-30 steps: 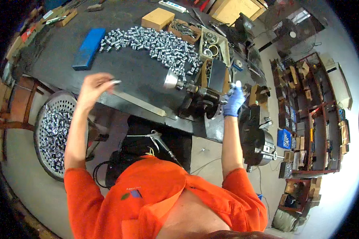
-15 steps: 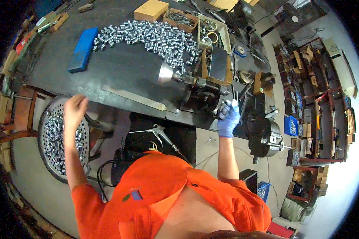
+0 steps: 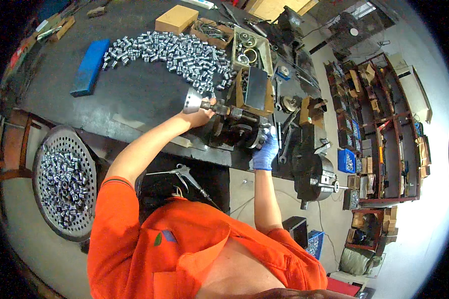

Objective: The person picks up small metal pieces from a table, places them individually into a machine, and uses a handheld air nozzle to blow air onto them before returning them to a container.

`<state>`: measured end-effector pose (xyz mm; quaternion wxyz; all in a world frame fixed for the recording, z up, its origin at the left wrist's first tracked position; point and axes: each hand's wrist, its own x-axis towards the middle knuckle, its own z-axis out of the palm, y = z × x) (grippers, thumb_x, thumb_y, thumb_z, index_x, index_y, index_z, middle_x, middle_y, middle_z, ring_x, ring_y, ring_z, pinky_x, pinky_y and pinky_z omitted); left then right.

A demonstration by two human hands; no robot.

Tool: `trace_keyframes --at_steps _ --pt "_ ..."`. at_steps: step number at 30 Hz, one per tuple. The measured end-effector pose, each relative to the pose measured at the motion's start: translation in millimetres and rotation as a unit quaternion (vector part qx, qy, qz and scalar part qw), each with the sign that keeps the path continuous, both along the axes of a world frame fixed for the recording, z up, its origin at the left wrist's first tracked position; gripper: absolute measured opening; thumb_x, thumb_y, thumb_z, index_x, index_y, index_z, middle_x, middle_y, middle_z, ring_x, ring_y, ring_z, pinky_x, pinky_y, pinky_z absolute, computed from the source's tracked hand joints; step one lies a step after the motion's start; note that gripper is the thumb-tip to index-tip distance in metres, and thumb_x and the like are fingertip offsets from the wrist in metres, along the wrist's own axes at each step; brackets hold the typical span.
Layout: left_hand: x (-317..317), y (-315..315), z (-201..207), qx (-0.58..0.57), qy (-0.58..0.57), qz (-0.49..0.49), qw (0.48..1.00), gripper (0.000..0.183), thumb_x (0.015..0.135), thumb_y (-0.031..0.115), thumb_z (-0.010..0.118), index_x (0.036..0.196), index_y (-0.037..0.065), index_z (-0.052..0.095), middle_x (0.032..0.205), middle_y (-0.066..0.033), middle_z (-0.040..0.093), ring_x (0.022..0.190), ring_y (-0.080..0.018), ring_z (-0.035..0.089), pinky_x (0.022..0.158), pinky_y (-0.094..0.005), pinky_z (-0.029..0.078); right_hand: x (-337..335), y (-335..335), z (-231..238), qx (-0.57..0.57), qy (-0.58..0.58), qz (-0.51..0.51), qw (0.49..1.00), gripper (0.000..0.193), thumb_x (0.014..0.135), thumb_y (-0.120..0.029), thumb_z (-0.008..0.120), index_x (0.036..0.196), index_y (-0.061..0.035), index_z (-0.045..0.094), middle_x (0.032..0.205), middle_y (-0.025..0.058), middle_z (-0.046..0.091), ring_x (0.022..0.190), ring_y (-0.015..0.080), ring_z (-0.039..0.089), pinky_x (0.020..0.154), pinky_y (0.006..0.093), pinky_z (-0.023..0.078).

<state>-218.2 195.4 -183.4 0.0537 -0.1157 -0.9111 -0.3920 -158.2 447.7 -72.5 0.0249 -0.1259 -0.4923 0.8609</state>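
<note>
My bare left hand (image 3: pixel 200 117) is at the left end of a small dark bench machine (image 3: pixel 242 127), beside its shaft and a silver cone-shaped piece (image 3: pixel 192 100). Its fingers look closed, partly hidden by the shaft, and what they hold cannot be made out. My right hand (image 3: pixel 267 151), in a blue glove, is wrapped round the handle (image 3: pixel 265 130) at the machine's right end. Many short shiny metal sleeves (image 3: pixel 177 55) lie heaped on the dark bench beyond the cone. More sleeves (image 3: pixel 65 184) fill a round perforated metal tray (image 3: pixel 87 209) at my left.
A blue block (image 3: pixel 90 67) lies left of the heap. Behind the machine stand an open carton (image 3: pixel 238 92) and a tray of rings (image 3: pixel 261 48). An air blow gun (image 3: pixel 184 174) is below the bench edge. A dark chuck (image 3: pixel 314 174) and shelves (image 3: pixel 384 134) are at right.
My left hand has moved from above the perforated tray, right and forward to the machine's shaft. My gloved right hand stays at the machine's right end. The whole view has shifted a little.
</note>
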Motion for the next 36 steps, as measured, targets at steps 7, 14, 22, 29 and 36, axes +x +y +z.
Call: trace_keyframes --at_steps 7,14,22,29,36 --pt "62 -56 93 -0.021 0.074 0.048 0.996 0.015 0.073 0.000 0.058 0.087 0.002 0.053 0.079 -0.0061 0.060 0.073 -0.0167 0.060 0.054 -0.0260 0.046 5 6 -6 -0.045 -0.027 -0.031 0.998 0.014 0.084 -0.019 0.052 0.087 -0.0077 0.059 0.063 -0.0028 0.054 0.048 0.0044 0.045 0.037 0.0161 0.032" --pt "126 -117 176 0.472 -0.076 -0.049 0.877 0.019 0.078 0.007 0.060 0.095 0.000 0.053 0.078 -0.0064 0.060 0.067 -0.0145 0.059 0.061 -0.0257 0.049 -18 41 -42 -0.251 0.071 0.251 0.932 0.019 0.085 -0.020 0.046 0.095 -0.0065 0.057 0.077 0.0032 0.061 0.062 0.0155 0.058 0.056 0.0271 0.049" --pt "116 -91 181 0.471 -0.081 -0.075 0.875 0.017 0.085 0.010 0.054 0.097 -0.001 0.051 0.075 -0.0067 0.058 0.060 -0.0146 0.058 0.057 -0.0256 0.048 -11 19 -23 -0.038 -0.009 0.028 0.999 0.028 0.089 -0.032 0.046 0.083 -0.0078 0.059 0.065 0.0016 0.058 0.052 0.0109 0.053 0.042 0.0227 0.041" --pt "111 -90 185 0.459 -0.074 -0.075 0.882 0.013 0.085 0.009 0.052 0.094 0.000 0.050 0.072 -0.0072 0.057 0.056 -0.0145 0.057 0.053 -0.0256 0.048 29 6 33 0.002 -0.026 -0.010 1.000 0.032 0.090 -0.034 0.048 0.073 -0.0077 0.053 0.047 -0.0042 0.038 0.036 0.0055 0.032 0.030 0.0192 0.024" --pt "112 -91 178 0.468 -0.084 -0.078 0.876 0.012 0.085 0.008 0.052 0.094 0.000 0.049 0.071 -0.0076 0.058 0.056 -0.0143 0.057 0.050 -0.0266 0.048 40 8 43 0.030 0.024 0.013 0.999 0.035 0.090 -0.035 0.048 0.082 -0.0011 0.056 0.049 -0.0022 0.039 0.037 0.0054 0.033 0.030 0.0197 0.027"
